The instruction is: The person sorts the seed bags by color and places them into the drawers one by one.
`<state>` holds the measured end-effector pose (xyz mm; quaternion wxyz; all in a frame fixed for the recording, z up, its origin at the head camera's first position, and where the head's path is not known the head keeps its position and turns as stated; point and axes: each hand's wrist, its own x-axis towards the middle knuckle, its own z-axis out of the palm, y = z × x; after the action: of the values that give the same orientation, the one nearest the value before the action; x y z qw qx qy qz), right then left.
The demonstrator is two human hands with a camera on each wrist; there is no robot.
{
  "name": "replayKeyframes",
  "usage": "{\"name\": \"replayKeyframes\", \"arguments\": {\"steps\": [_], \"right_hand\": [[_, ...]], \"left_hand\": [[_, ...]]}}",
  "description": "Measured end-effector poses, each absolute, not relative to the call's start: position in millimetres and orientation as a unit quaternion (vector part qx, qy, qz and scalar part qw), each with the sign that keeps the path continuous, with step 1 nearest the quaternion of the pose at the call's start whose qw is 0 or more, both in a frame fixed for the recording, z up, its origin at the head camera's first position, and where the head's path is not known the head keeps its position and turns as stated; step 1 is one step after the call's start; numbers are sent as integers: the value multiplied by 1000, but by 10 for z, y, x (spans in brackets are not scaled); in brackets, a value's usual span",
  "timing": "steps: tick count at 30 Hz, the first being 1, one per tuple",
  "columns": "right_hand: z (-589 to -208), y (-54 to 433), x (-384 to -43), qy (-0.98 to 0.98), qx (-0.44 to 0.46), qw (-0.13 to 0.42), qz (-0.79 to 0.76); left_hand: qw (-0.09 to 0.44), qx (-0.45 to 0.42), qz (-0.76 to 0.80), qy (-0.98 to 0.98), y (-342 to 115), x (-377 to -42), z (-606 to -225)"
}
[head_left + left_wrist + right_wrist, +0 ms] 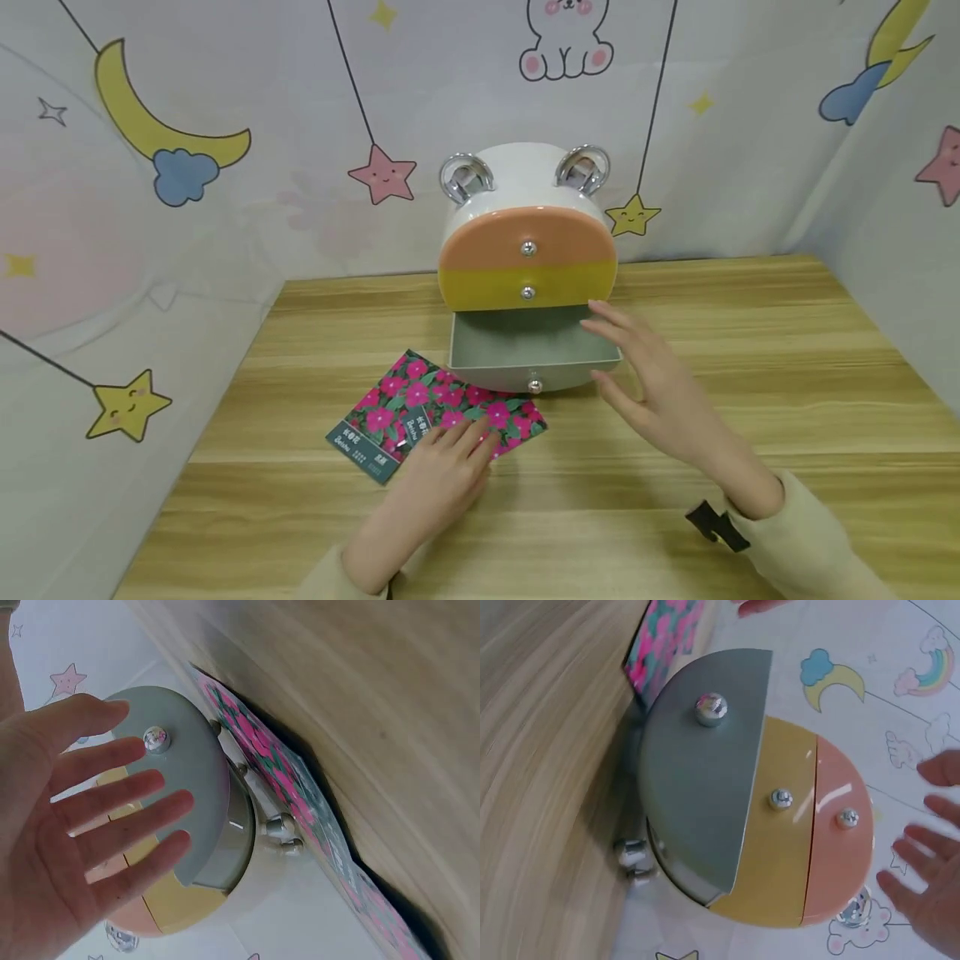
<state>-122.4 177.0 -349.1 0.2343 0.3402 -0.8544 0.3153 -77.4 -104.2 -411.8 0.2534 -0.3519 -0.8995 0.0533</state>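
Note:
A small round cabinet [528, 179] with drawers stands at the back of the table. Its bottom grey-green drawer [495, 378] is pulled out, and no contents show inside. Flower-printed packets [390, 387], seemingly two overlapping, lie partly under that drawer's front. Above the packets is my left hand [446, 475], its fingers spread and holding nothing in the left wrist view. My right hand [663, 400] hovers by the drawer's right end, fingers extended and thumb apart, with nothing in its grasp. Whether its fingertips touch the drawer rim, I cannot tell.
Above the pulled-out drawer are a closed yellow drawer [480, 289] and a closed orange drawer [480, 246], each with a silver knob. Metal ring ears [467, 175] top the cabinet. A printed cloth [300, 75] hangs behind and beside the wooden table [787, 375].

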Motion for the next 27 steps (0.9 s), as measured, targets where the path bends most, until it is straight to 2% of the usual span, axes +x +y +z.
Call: {"name": "replayKeyframes", "arguments": {"steps": [4, 8, 12, 20, 27], "right_hand": [[-3586, 1724, -1223, -835, 435, 251, 225], [-3702, 1649, -1229, -831, 484, 222, 162], [-3825, 1569, -1225, -832, 509, 185, 118], [-4064, 1439, -1313, -813, 557, 164, 39], [-4182, 1347, -1363, -825, 559, 83, 22]], "left_hand": [[192, -310, 44, -930, -1099, -716, -4120], [141, -280, 41, -949, -1133, -693, -4131], [108, -267, 25, -957, -1154, -683, -4137], [42, -228, -19, -972, -1198, -695, -4158], [-18, -215, -49, -975, -1243, -716, -4158]]}}
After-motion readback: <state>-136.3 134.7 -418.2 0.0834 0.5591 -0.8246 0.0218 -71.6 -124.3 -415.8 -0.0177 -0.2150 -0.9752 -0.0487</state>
